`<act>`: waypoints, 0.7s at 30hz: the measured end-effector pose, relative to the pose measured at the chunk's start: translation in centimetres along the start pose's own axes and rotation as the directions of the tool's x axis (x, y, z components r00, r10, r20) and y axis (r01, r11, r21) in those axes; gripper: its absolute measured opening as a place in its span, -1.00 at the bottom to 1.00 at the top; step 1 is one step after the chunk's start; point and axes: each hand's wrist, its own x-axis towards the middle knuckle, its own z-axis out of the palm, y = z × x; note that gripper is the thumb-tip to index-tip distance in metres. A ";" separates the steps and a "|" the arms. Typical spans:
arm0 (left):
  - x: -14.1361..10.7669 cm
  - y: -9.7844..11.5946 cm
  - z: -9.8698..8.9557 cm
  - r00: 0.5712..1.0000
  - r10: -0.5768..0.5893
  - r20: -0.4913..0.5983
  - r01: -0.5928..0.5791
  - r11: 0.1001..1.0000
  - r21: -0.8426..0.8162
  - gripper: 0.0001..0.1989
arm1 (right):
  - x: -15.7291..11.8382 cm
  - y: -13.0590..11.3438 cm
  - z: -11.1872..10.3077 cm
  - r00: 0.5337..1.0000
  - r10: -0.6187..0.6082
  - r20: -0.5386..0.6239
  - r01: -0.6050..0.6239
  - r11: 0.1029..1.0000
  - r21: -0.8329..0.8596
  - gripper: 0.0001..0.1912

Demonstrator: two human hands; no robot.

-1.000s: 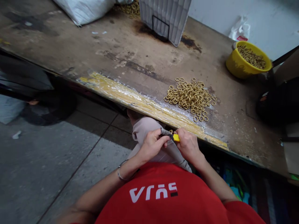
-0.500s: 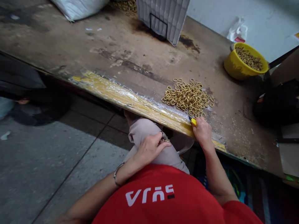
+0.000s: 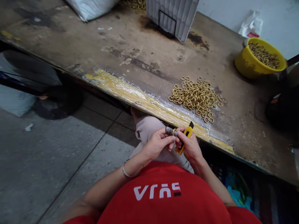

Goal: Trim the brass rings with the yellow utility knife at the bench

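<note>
Both my hands meet above my lap, just off the table's front edge. My left hand is closed, pinching a brass ring at its fingertips; a grey wrapping shows around the finger there. In my right hand is a yellow utility knife, its dark blade pointing up and away from me. The right fingertips touch the left ones at the ring. On the table just beyond lies a loose pile of brass rings.
Shiny tape over yellow covers the table's front edge. A yellow bucket of rings stands at the right. Farther back are a grey ribbed bin, a white sack and more rings.
My right hand has drawn back from the table edge beside the pile to my left hand, bringing the knife. The left hand has risen slightly. The view has shifted somewhat.
</note>
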 end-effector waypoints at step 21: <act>-1.0 2.8 0.0 0.996 0.080 -0.036 -0.047 0.835 0.549 -0.74 | -0.6 -2.6 -0.7 0.930 -0.253 0.267 0.216 -0.212 -0.953 -0.81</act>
